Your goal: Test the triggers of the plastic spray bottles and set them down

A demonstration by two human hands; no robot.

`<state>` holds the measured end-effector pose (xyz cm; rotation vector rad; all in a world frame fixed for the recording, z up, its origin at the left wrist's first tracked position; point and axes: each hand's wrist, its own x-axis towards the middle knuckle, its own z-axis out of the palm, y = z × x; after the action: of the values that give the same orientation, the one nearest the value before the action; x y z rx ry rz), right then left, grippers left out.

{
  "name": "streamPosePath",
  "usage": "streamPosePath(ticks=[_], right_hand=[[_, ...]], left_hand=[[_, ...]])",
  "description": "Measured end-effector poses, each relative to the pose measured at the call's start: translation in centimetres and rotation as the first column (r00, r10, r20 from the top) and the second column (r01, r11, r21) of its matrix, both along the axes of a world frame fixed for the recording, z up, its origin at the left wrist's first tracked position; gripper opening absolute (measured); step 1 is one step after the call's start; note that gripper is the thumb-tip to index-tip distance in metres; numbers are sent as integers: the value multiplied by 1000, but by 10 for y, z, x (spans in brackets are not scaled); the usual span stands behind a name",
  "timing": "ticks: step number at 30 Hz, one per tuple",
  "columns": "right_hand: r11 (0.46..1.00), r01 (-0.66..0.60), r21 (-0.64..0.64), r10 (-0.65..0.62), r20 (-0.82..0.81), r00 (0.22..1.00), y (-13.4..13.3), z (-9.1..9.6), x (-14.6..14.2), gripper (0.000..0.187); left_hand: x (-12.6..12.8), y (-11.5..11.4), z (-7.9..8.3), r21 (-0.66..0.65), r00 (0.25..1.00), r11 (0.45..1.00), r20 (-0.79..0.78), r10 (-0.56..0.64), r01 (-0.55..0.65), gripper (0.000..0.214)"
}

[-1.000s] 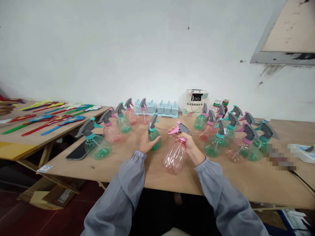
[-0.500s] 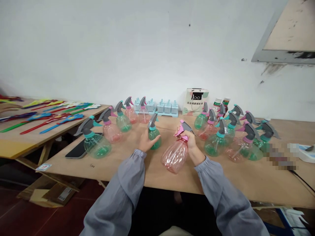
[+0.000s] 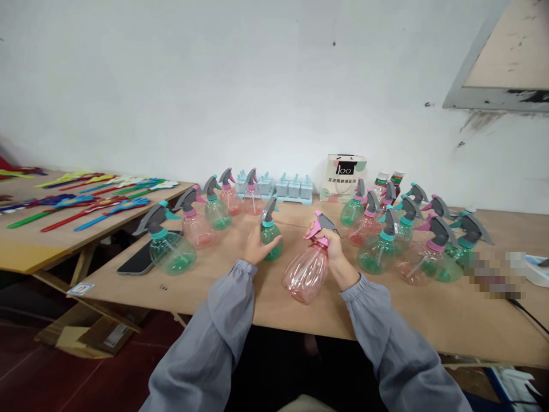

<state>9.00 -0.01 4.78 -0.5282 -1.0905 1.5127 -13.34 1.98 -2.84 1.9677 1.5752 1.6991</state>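
My right hand (image 3: 335, 253) grips the neck of a clear pink spray bottle (image 3: 305, 272) with a pink and grey trigger head, holding it tilted just above the wooden table (image 3: 274, 312). My left hand (image 3: 256, 249) rests against the left side of a small green spray bottle (image 3: 271, 239) that stands upright on the table, fingers curved round its body. Both arms wear grey sleeves.
Several green and pink spray bottles stand in a row at the left (image 3: 195, 224) and in a cluster at the right (image 3: 403, 237). A black phone (image 3: 137, 261) lies near the left edge. Blue moulds (image 3: 283, 187) and a white box (image 3: 343, 178) stand by the wall. Coloured toys (image 3: 86, 200) cover a side table.
My right hand has slid up to the pink bottle's neck and the bottle has shifted slightly. My left hand stays against the green bottle.
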Motion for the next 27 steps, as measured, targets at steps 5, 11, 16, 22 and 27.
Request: streamPosePath(ticks=[5,11,16,22,27], right_hand=[[998,16,-53,-12,79,997,-1,0,2,23],[997,37,-63,-31,101,994,-2,-1,1,22],[998,53,20,-54,26,998,-3,1,5,14],[913,315,260,-376,232,897,4,2,10,20],[786,480,389,-599,289,747,13,4,11,20]], left_hand=[[1,-2,2,-7,1000,1000,0,-10,10,72],[1,-4,5,-11,999,999,12,-32,32,72],[2,-5,6,-26,1000,999,18,-24,25,75],[2,-5,5,-11,999,999,27,-33,33,69],[2,-4,5,25,999,999,20,-39,39,67]])
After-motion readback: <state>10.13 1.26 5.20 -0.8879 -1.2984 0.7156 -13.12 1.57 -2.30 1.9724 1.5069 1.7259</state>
